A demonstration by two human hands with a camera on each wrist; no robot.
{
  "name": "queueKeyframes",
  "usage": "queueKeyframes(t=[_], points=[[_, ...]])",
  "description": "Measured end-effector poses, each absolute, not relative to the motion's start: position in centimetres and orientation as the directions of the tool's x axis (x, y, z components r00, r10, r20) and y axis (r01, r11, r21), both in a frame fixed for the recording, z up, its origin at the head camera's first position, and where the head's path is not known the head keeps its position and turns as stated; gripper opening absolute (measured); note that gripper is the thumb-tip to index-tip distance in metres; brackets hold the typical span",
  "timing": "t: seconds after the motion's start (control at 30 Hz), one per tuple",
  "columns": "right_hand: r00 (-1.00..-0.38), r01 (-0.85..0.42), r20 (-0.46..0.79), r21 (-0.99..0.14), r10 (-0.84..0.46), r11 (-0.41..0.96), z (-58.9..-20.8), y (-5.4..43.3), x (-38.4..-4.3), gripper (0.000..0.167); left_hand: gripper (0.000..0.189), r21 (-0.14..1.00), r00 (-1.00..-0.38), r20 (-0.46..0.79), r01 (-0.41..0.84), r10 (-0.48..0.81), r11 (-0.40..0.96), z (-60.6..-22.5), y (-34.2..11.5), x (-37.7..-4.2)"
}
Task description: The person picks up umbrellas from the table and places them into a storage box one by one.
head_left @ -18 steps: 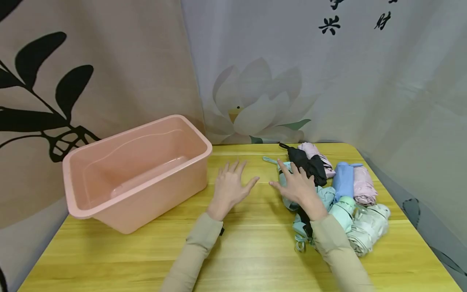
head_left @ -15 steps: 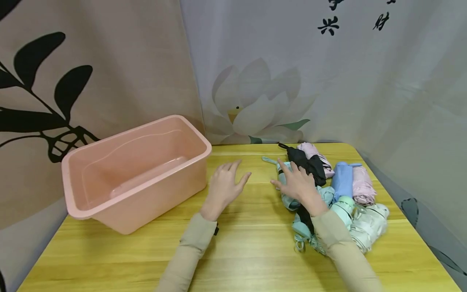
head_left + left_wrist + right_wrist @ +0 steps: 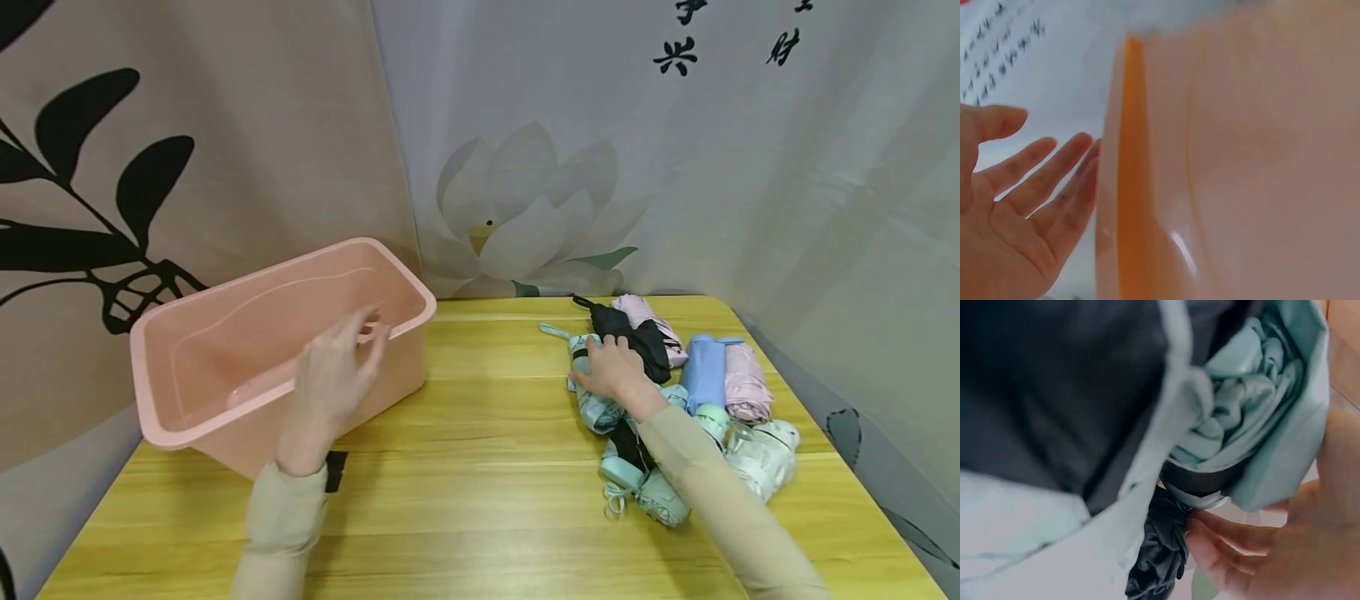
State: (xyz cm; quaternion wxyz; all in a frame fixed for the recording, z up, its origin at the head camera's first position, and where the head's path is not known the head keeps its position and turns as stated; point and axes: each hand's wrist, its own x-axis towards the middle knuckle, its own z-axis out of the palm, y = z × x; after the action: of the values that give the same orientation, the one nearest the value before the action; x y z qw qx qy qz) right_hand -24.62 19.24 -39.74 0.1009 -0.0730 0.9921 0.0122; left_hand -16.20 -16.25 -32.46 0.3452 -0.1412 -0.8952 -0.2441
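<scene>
My right hand (image 3: 618,375) grips a folded teal umbrella (image 3: 598,414) at the left of a pile, its thumb on the near-left side and its fingers across the top. In the right wrist view the rolled teal cloth (image 3: 1244,406) lies between thumb and fingers, with a black umbrella (image 3: 1160,550) just behind the fingertips. My left hand (image 3: 330,387) holds nothing and overlaps the front wall of a pink plastic bin (image 3: 225,442). The left wrist view shows its palm facing the camera, fingers spread, fingertips right at the bin's edge (image 3: 1108,206).
Other folded umbrellas fill the table's right side: a black one (image 3: 648,350), a blue one (image 3: 705,367), a pink one (image 3: 747,383), a white one (image 3: 765,458) and several more. The wooden table (image 3: 465,517) ends at a printed curtain (image 3: 750,167) behind.
My left hand has swung left from mid-table to the bin's front. My right hand, earlier spread over the teal umbrella, has lowered and drawn its fingers in around it.
</scene>
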Motion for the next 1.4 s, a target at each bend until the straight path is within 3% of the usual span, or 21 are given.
queueKeyframes(t=[0.2, 0.33, 0.5, 0.6, 0.73, 1.4], points=[[-0.967, -0.133, -0.215, -0.026, -0.136, 0.991, -40.1, 19.2, -25.1, 0.079, 0.032, 0.292, -0.742, 0.670, 0.239, -0.020, 0.926, -30.9, -23.0, -13.9], [-0.969, -0.112, -0.215, -0.062, -0.123, 0.992, -40.2, 19.1, -25.1, 0.084, 0.038, 0.320, -0.794, 0.589, 0.062, -0.147, 0.945, -30.3, -27.6, -12.8], [-0.968, -0.080, -0.232, -0.094, -0.100, 0.992, -40.3, 18.9, -25.1, 0.083, 0.062, 0.348, -0.900, 0.318, -0.183, -0.300, 0.919, -30.5, -32.7, -12.6], [-0.966, -0.071, -0.240, -0.097, -0.092, 0.993, -40.4, 18.8, -25.1, 0.085, 0.074, 0.326, -0.929, 0.157, -0.272, -0.336, 0.905, -30.9, -34.9, -12.8], [-0.967, -0.060, -0.242, -0.100, -0.083, 0.993, -40.3, 18.5, -25.1, 0.086, 0.075, 0.328, -0.937, 0.086, -0.296, -0.340, 0.897, -31.3, -36.6, -13.2], [-0.973, -0.070, -0.194, -0.252, -0.121, 0.965, -40.4, 18.5, -25.1, 0.071, 0.063, 0.476, -0.934, 0.109, -0.253, -0.341, 0.843, -32.1, -37.9, -14.0]])
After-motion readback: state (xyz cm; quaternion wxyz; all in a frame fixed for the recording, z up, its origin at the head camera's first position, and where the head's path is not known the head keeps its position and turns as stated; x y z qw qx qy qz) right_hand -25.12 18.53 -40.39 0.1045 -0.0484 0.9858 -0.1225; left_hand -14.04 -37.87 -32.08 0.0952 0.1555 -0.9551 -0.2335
